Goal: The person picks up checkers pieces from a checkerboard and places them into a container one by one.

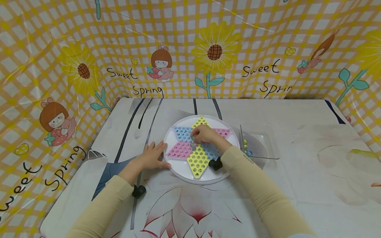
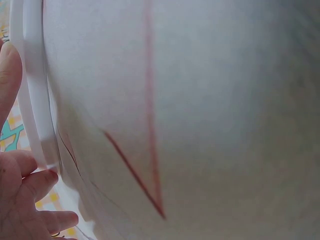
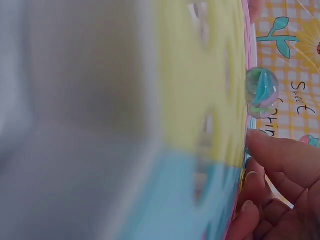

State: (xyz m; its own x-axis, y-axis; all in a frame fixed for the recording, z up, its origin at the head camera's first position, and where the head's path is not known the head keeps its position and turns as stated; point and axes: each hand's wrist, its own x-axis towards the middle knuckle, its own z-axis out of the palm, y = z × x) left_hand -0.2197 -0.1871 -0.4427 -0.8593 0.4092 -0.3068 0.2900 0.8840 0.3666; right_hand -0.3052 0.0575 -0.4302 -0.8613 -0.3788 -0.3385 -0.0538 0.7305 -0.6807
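A round white Chinese checkers board (image 1: 178,170) with a star of yellow, pink and blue points lies on the table. My right hand (image 1: 205,134) is over its middle, thumb and fingers curled down and pinching a glass marble (image 1: 192,137) that they partly hide. More glass marbles sit beside the fingertips; in the right wrist view, one clear marble (image 3: 262,89) with a teal swirl stands on the board near the thumb. My left hand (image 1: 150,157) rests at the board's left rim (image 2: 37,95), fingers spread, thumb along the edge.
Right of the board stands a clear plastic box (image 1: 269,145) with several yellow and blue marbles (image 1: 245,145) along its left side. A white object with cut-outs (image 1: 96,155) lies at the table's left edge. A checked cloth (image 1: 184,33) hangs behind the table.
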